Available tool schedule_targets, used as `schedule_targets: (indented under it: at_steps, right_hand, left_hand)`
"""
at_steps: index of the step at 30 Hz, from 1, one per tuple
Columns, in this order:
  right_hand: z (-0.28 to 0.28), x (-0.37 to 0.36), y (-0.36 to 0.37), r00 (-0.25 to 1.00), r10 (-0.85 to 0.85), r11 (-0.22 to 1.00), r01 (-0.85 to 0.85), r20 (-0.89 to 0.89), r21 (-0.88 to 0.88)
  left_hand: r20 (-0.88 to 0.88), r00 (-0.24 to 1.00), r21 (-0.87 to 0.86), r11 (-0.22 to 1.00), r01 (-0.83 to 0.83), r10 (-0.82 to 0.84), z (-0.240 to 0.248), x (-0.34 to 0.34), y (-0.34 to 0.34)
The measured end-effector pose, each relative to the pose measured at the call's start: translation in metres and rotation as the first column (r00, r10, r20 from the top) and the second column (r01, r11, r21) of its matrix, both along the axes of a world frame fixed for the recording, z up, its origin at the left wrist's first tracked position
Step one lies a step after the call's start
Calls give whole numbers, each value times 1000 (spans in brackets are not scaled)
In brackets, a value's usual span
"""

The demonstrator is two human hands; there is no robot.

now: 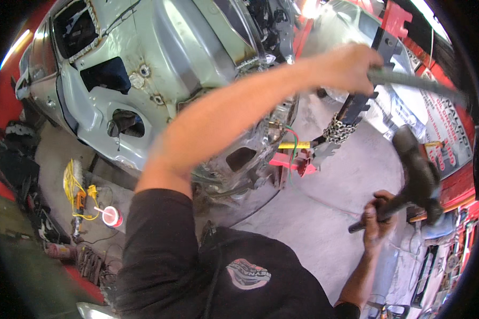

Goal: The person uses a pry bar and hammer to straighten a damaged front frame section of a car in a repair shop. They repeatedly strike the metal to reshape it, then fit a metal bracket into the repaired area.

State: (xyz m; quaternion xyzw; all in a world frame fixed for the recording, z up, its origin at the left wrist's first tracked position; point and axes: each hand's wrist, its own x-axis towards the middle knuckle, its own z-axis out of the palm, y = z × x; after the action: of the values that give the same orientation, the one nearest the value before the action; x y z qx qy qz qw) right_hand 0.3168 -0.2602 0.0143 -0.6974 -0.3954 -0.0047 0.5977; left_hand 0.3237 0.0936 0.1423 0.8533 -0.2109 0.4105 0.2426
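Note:
My left arm reaches across to the upper right. My left hand (351,68) is closed round the near end of a long grey-green bar (418,85), blurred at its far end. Right beside that hand stands a dark notched steel post (353,109) with a chain (336,130) wrapped round it. Lower right, my right hand (378,220) grips the short dark handle of a heavy hammer (423,175), its big head raised above the fist and tilted.
A stripped silver-green car body (183,40) with cut openings fills the upper left. Red frame equipment (298,161) and a thin green hose (291,173) are by its corner. On the floor at left are a corded polisher (80,202) and a small tub (112,216). Tools line the right side.

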Motion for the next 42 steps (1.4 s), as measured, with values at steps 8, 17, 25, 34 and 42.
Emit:
schedule_targets:
  at_steps: [8,17,25,34,42]
  right_hand:
    - [-96,-59,42,971,56,962,-115,-233,-248]
    - [-106,-113,112,1000,-11,1000,12,29,-13]
    - [-99,-140,130,991,-133,959,136,28,-249]
    - [-76,-121,151,772,67,932,178,632,-316]
    - [-25,-70,191,415,123,963,169,901,-210]
  left_hand:
    - [-504,864,-218,964,-150,21,64,-60,16]
    - [-265,889,-205,922,327,-374,29,-24,10]
    - [-175,930,-27,946,324,-323,25,-19,7]
    - [-54,964,1,965,263,-262,29,-12,12]
    - [-105,935,-61,940,335,-339,25,-25,8]
